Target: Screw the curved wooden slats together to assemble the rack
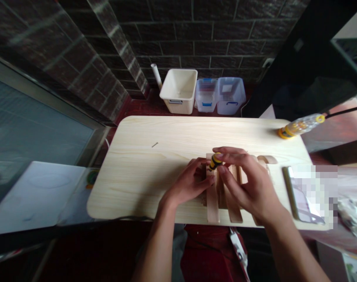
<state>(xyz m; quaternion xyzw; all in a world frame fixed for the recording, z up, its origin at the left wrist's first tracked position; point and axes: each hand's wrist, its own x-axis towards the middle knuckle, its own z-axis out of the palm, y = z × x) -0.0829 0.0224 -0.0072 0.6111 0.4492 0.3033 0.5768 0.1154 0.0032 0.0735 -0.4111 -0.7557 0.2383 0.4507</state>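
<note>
My right hand (250,176) pinches the yellow-and-black handle of a short screwdriver (216,160) between thumb and fingers. The screwdriver leans over the left slat of a small wooden slatted piece (213,205), its tip pointing down toward the slat. My left hand (190,182) curls around that slat's far end, with thumb and fingers close to the screwdriver's tip. Whether a screw sits under the tip is hidden by the fingers. Several pale wooden slats lie side by side, partly covered by my right hand.
A thin screw-like piece (155,144) lies on the pale wooden table (131,168). At right are a flat shiny phone-like object (303,196) and a clear object with yellow ends (302,126). Beyond the table stand a cream bin (180,105) and clear boxes (231,107).
</note>
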